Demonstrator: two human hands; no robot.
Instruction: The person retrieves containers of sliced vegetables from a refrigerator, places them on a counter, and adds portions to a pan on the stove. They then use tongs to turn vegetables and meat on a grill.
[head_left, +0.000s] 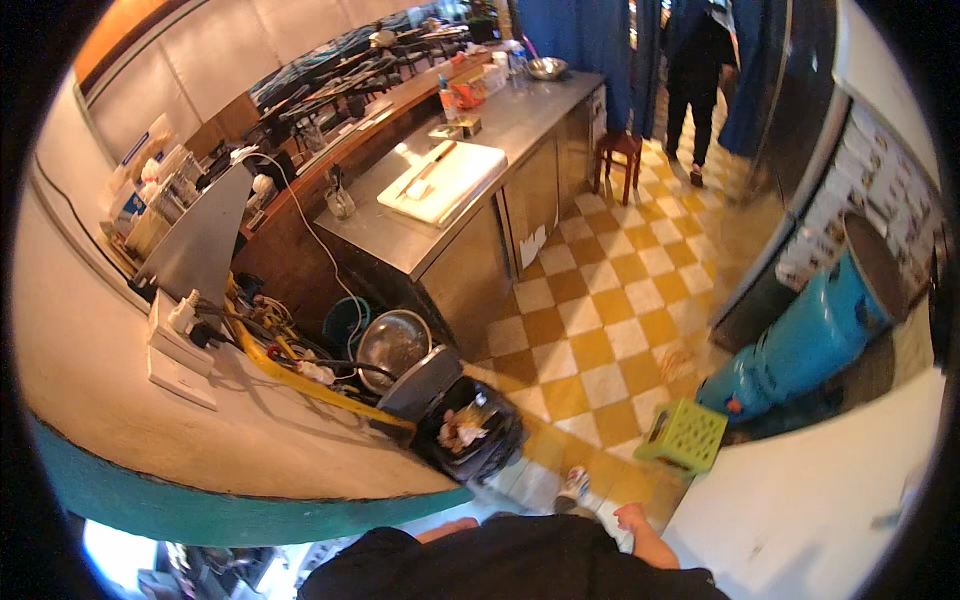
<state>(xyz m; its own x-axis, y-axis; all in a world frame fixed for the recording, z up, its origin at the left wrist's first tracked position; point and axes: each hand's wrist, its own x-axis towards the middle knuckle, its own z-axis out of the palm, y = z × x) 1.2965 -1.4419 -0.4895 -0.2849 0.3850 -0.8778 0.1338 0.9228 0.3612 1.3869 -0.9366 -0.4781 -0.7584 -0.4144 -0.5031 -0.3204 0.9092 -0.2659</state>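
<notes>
Low in the picture, on either side of my dark top, are my two hands, both away from the counter. My right hand (631, 518) hangs at my side with its fingers curled in, and nothing shows in it; a green plastic stool (684, 436) is the nearest thing ahead of it. Only part of my left hand (450, 529) shows beyond the cloth, and its fingers are hidden. Just ahead of it stands a black bin (470, 430) lined with a bag, with scraps inside. My shoe (573, 483) is on the tiles between the bin and the stool.
A steel counter (385, 238) holds a white cutting board (442, 181) with a long narrow thing on it. A metal bowl (394, 347) leans beside the bin. Blue gas cylinders (800, 335) stand right. Beyond a wooden stool (617, 165), another person (697, 85) stands by blue curtains.
</notes>
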